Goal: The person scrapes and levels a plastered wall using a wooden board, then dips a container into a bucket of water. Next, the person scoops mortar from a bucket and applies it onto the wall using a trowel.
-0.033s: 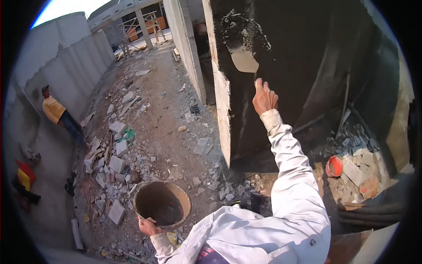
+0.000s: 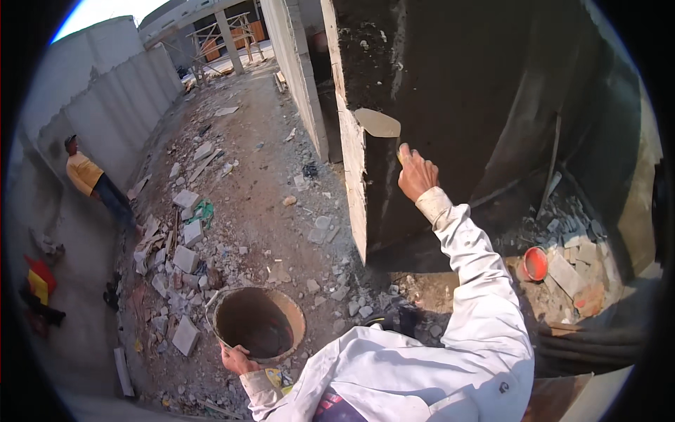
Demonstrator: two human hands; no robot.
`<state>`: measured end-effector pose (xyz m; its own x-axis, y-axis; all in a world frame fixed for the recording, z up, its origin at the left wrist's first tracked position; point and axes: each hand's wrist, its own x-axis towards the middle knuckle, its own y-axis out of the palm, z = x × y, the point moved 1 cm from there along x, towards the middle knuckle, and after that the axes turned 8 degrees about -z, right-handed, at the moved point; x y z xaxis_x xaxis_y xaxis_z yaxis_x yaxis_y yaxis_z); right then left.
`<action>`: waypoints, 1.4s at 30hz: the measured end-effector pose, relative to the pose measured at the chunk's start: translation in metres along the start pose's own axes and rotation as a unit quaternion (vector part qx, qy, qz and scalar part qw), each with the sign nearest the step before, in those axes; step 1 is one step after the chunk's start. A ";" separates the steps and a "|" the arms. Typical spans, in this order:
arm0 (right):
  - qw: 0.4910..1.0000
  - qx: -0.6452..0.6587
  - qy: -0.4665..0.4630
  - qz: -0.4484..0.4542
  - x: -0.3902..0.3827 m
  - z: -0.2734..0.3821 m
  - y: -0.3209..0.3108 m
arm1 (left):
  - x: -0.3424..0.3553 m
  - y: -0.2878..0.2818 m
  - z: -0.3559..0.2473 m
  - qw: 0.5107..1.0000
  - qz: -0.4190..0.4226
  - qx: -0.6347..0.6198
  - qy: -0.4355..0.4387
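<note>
My right hand [image 2: 419, 174] is closed round the handle of a trowel [image 2: 380, 124], arm stretched forward. The trowel's pale blade lies at the dark plastered wall [image 2: 457, 91], near its rough left edge. Whether the blade presses on the wall or hangs just off it, I cannot tell. Specks of mortar cling to the wall above the blade. Down at the lower left, my left hand [image 2: 239, 359] grips the rim of a tan bucket [image 2: 298, 316]. Some dark wet mix shows in the bottom of the bucket, which is tilted toward me.
Broken blocks [image 2: 185, 259] and rubble cover the ground to the left. A person in a yellow top [image 2: 86, 174] stands by the far left wall. To the right, a red bucket [image 2: 535, 264] lies among broken slabs. A thin pole [image 2: 552, 169] leans in the corner.
My right hand has drawn the trowel down and slightly left. The splash of wet mortar high on the wall is mostly gone, with specks left. My left hand stays on the bucket.
</note>
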<state>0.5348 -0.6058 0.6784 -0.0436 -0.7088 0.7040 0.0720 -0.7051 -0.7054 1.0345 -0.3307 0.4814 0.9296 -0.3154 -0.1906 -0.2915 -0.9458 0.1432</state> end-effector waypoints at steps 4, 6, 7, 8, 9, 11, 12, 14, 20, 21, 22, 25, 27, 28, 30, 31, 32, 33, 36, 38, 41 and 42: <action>0.905 0.390 -0.098 0.137 -0.105 0.030 -0.002 | -0.040 0.037 0.008 0.999 0.018 0.007 0.034; 0.798 0.486 -0.083 0.346 -0.115 0.027 -0.001 | -0.073 0.068 0.008 0.995 0.073 0.007 0.067; 0.755 0.515 -0.137 0.382 -0.120 0.019 0.013 | -0.095 0.078 0.007 0.996 0.057 0.013 0.067; 0.745 0.528 -0.175 0.368 -0.134 0.011 0.035 | -0.110 0.102 0.012 0.994 0.065 0.016 0.090; 0.728 0.491 -0.190 0.438 -0.131 0.005 0.047 | -0.128 0.116 0.014 0.991 0.070 0.030 0.109; 0.690 0.454 -0.224 0.516 -0.131 0.003 0.054 | -0.179 0.145 0.008 0.984 0.066 0.043 0.161; 0.716 0.406 -0.242 0.514 -0.128 0.009 0.060 | -0.198 0.156 0.007 0.978 0.085 0.051 0.182; 0.728 0.367 -0.279 0.507 -0.138 0.037 0.072 | -0.222 0.162 0.014 0.944 0.077 0.076 0.310; 0.671 0.231 -0.559 0.429 -0.171 0.050 0.072 | -0.302 0.200 -0.004 0.940 0.066 0.116 0.315; 0.704 0.276 -0.539 0.371 -0.167 0.042 0.058 | -0.313 0.196 -0.001 0.941 0.046 0.124 0.312; 0.734 0.318 -0.513 0.311 -0.162 0.036 0.055 | -0.323 0.193 -0.001 0.956 0.017 0.168 0.241; 0.766 0.203 -0.570 0.215 -0.145 0.051 0.080 | -0.348 0.213 -0.003 0.959 -0.024 0.173 0.223; 0.722 0.240 -0.594 0.261 -0.155 0.047 0.114 | -0.360 0.229 0.002 0.932 -0.018 0.179 0.316; 0.715 0.241 -0.605 0.257 -0.155 0.043 0.109 | -0.364 0.230 0.009 0.933 -0.032 0.176 0.314; 0.556 0.246 -0.663 0.438 -0.159 0.034 0.100 | -0.375 0.232 0.024 0.894 -0.026 0.202 0.399; 0.515 0.234 -0.657 0.499 -0.171 0.030 0.106 | -0.384 0.235 0.034 0.902 -0.026 0.195 0.385; 0.504 0.227 -0.669 0.496 -0.174 0.019 0.103 | -0.394 0.231 0.043 0.904 -0.042 0.193 0.379; 0.473 0.280 -0.631 0.548 -0.174 0.004 0.101 | -0.405 0.226 0.054 0.925 -0.056 0.180 0.329; 0.398 0.369 -0.557 0.628 -0.146 -0.033 0.094 | -0.432 0.215 0.067 0.952 -0.116 0.137 0.249; 0.390 0.429 -0.524 0.624 -0.118 -0.067 0.089 | -0.449 0.204 0.076 0.949 -0.192 0.063 0.244; 0.430 0.416 -0.587 0.545 -0.067 -0.102 0.080 | -0.480 0.184 0.099 0.927 -0.292 0.015 0.235; 0.445 0.393 -0.611 0.524 -0.042 -0.114 0.071 | -0.494 0.182 0.113 0.928 -0.327 -0.026 0.177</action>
<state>0.4284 -0.6281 0.5896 0.9640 0.2371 -0.1205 -0.2377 0.5646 -0.7904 0.4968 -0.3554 0.4920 0.9222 0.3790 0.0764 0.3642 -0.9180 0.1571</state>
